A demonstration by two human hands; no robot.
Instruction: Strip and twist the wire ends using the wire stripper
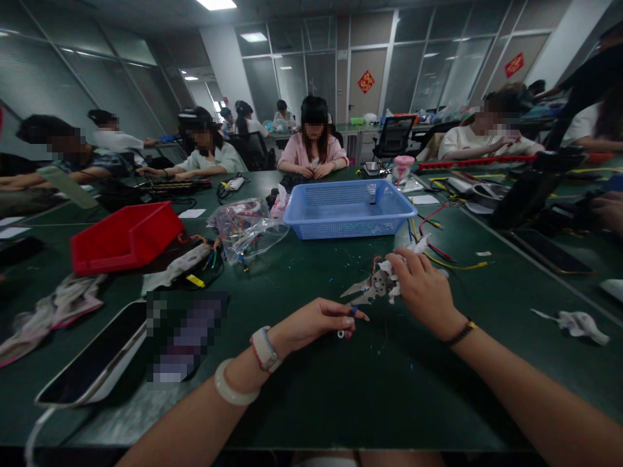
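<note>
My right hand is closed around the handles of wire-stripping pliers, with white tissue-like material wrapped about the grip. The jaws of the pliers point left and stand apart. Just below them, my left hand pinches a short blue wire between thumb and fingers, close to the jaws. A small ring-shaped end and a bit of red show beneath the left fingertips. Whether the jaws touch the wire I cannot tell. Tiny blue scraps are scattered over the green table around the hands.
Beyond my hands stands a blue mesh basket. To its left are a clear plastic bag of wires and a red bin. Colored cables lie at right, near crumpled tissue. A white-edged device lies front left. Several people sit around.
</note>
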